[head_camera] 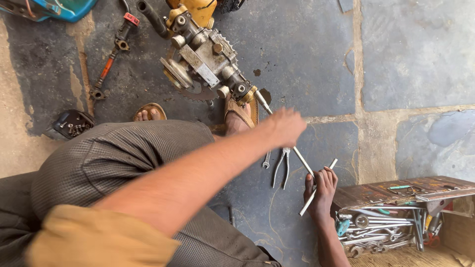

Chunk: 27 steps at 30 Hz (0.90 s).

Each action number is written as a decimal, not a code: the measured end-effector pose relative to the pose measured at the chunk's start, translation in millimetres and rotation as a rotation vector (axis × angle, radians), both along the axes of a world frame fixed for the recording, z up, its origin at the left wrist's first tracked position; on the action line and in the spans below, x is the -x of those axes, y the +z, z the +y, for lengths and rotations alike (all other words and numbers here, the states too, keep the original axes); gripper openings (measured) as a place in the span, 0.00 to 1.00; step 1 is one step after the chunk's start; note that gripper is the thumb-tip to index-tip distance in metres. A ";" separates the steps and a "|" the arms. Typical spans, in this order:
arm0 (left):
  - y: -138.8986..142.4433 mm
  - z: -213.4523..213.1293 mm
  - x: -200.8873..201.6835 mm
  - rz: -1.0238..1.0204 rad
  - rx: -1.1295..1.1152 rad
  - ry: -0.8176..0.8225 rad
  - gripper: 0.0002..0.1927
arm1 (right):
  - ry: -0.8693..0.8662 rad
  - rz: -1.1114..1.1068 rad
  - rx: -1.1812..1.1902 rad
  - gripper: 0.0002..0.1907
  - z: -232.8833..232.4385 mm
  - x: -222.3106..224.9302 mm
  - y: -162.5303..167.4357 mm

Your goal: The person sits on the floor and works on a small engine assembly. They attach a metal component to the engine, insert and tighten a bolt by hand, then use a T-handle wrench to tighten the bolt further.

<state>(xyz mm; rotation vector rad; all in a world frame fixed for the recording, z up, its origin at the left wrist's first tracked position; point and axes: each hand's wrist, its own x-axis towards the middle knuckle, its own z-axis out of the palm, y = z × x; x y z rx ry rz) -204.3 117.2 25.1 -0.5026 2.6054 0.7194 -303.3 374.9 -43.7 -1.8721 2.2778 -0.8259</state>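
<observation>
Stone floor (307,44) of large grey-blue slabs with sandy joints, oil-stained beneath the work; outdoor light. You squatted over it, sandalled feet either side of a pump assembly (205,59) (grey metal body, yellow fittings, toothed sprocket below). Your left hand (287,126) reached across your knee, fingers curled near the upper end of a thin metal rod (302,160); whether it gripped the rod cannot be told. That rod's long axis ran diagonally, upper end at the pump, lower end toward your right hand (321,190). The right hand was closed around a second rod (316,187), which pointed from lower left to upper right. Pliers (281,168) and a small spanner (266,160) lay just beside them on the floor. An open toolbox (396,217) of wrenches stood at right.
</observation>
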 end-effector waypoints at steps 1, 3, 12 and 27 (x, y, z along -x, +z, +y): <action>9.6 -14.7 1.8 -0.019 0.050 -0.055 0.15 | 0.016 0.006 -0.009 0.05 -0.7 2.0 1.2; 30.9 -56.3 -6.3 0.027 0.137 -0.033 0.14 | 0.052 0.007 -0.031 0.05 -2.5 6.0 3.2; 89.6 -209.9 -152.2 0.266 0.343 0.094 0.46 | 0.162 -0.072 -0.131 0.10 -23.7 19.1 16.0; 6.0 -182.9 -174.2 0.323 0.433 0.154 0.48 | -0.587 -1.704 -0.484 0.23 -17.0 60.4 -9.2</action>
